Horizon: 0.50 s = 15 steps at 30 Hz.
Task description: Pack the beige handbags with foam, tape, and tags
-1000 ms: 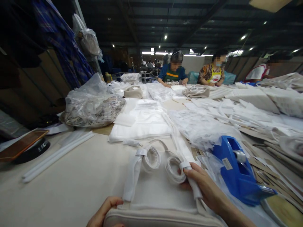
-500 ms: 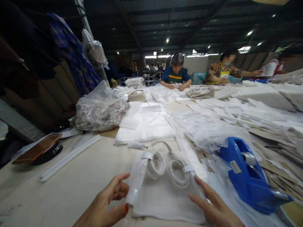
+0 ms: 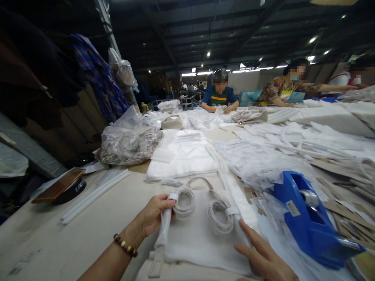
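A white fabric piece (image 3: 202, 238) lies flat in front of me, with two coiled cords on it, a left coil (image 3: 184, 201) and a right coil (image 3: 218, 217). My left hand (image 3: 156, 212) pinches the wrapped strap (image 3: 165, 228) at the left edge, close beside the left coil; a beaded bracelet shows on that wrist. At the right edge, my right hand (image 3: 259, 249) rests with fingers spread by the right strap, below its white band (image 3: 232, 210). A beige strap loop (image 3: 202, 179) arches behind the coils.
A blue tape dispenser (image 3: 310, 222) stands on the right. Behind lie a white fabric stack (image 3: 184, 156) and clear plastic bags (image 3: 254, 160). On the left are a filled plastic bag (image 3: 129, 144), white rods (image 3: 95, 195) and a phone (image 3: 58, 185). People work across the table.
My left hand has moved up and right and closed on the left strap, shifting it and its coil left. My right hand has barely moved. The view has shifted slightly.
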Tool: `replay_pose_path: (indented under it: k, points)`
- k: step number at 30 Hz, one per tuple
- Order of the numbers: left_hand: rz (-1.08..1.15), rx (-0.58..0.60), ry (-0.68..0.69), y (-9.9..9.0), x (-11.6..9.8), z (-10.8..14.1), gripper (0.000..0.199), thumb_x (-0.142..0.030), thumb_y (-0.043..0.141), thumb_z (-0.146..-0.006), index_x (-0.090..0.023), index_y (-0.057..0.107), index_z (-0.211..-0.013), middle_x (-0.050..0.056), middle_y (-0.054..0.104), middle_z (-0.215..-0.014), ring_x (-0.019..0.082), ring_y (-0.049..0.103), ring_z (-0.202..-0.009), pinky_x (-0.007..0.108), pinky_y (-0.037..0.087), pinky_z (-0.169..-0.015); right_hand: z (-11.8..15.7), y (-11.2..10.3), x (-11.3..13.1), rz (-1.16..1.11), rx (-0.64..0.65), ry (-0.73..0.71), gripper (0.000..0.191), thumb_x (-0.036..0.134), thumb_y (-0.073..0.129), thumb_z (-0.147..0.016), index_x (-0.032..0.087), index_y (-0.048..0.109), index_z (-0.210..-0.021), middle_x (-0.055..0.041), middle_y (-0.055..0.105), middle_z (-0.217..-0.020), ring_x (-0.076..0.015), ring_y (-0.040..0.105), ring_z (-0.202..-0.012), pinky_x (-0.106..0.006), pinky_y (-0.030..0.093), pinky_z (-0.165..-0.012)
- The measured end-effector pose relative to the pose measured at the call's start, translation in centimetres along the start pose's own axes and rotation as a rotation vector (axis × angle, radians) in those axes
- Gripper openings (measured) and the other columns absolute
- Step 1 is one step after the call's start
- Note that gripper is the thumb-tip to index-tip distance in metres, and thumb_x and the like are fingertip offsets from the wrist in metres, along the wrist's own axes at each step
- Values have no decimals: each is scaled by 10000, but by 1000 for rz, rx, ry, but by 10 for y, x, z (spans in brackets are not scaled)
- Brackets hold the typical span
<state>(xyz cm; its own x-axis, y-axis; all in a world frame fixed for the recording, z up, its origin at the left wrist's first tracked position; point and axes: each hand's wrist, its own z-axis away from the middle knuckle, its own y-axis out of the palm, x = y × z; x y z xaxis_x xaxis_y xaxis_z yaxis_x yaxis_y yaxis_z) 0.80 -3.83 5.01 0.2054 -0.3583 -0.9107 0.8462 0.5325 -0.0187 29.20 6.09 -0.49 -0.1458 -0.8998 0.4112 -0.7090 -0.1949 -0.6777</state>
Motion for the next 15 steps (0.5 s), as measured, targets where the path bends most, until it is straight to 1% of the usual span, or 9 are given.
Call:
replay_pose_path:
  k: [2, 4, 6, 7, 9, 11, 12, 13, 15]
  points:
    - [55, 11, -4, -9, 4, 10, 527, -494, 707, -567, -121, 538, -899, 44, 608, -770, 154, 568, -686, 299, 478, -706, -6, -8, 2, 67, 67, -51, 401, 418, 616, -805, 252, 588, -1170, -104, 443, -1393, -261, 496, -1217, -349, 496, -965]
    - [20, -23, 34, -16, 9, 28, 667, -574, 645, -666, -119, 494, -1129, 66, 634, -871, 181, 601, -785, 322, 479, -791, -13, -17, 4, 161, 139, -125, 406, 413, 652, -778, 212, 624, -1129, -153, 487, -1342, -266, 531, -1175, -321, 518, -936]
    - [-149, -89, 151, -20, 17, 54, 791, -648, 563, -719, -170, 375, -1320, 101, 628, -1030, 235, 602, -951, 371, 472, -864, -19, -22, 6, 226, 170, -176, 401, 435, 655, -770, 179, 657, -1078, -193, 518, -1295, -280, 559, -1135, -310, 543, -895]
    - [-271, -119, 246, -20, 22, 68, 829, -684, 557, -697, -211, 365, -1350, 115, 593, -1141, 269, 571, -1048, 394, 471, -886, -21, -24, 7, 242, 167, -181, 393, 445, 647, -773, 169, 671, -1051, -204, 528, -1278, -286, 569, -1120, -309, 552, -877]
    - [-501, -164, 431, -18, 34, 93, 842, -725, 596, -608, -311, 436, -1323, 85, 409, -1397, 337, 431, -1237, 447, 440, -956, -22, -24, 9, 241, 153, -176, 375, 452, 642, -773, 166, 689, -1011, -208, 541, -1261, -291, 589, -1089, -300, 566, -847]
    - [-631, -209, 494, -12, 45, 109, 715, -690, 617, -607, -377, 522, -1243, 23, 293, -1478, 363, 377, -1280, 490, 411, -986, -19, -21, 10, 190, 156, -148, 360, 440, 648, -772, 191, 686, -1031, -178, 530, -1286, -284, 588, -1092, -291, 560, -855]
    - [-664, -216, 507, -9, 49, 114, 641, -664, 625, -619, -384, 565, -1192, 10, 277, -1485, 364, 393, -1269, 497, 403, -992, -16, -20, 10, 142, 147, -116, 363, 434, 639, -782, 213, 671, -1068, -151, 508, -1319, -277, 570, -1119, -293, 548, -878]
    - [-679, -210, 521, -6, 52, 116, 579, -637, 631, -633, -375, 598, -1149, 13, 282, -1480, 351, 446, -1227, 484, 422, -977, -13, -18, 11, 80, 138, -73, 378, 439, 615, -801, 240, 644, -1121, -119, 474, -1359, -269, 539, -1160, -303, 528, -911]
    - [-686, -178, 582, -3, 56, 115, 519, -601, 621, -667, -340, 618, -1115, 41, 309, -1458, 288, 568, -1072, 414, 493, -892, -5, -15, 13, -56, 111, 39, 430, 487, 533, -844, 297, 563, -1228, -54, 406, -1425, -255, 461, -1243, -336, 479, -975]
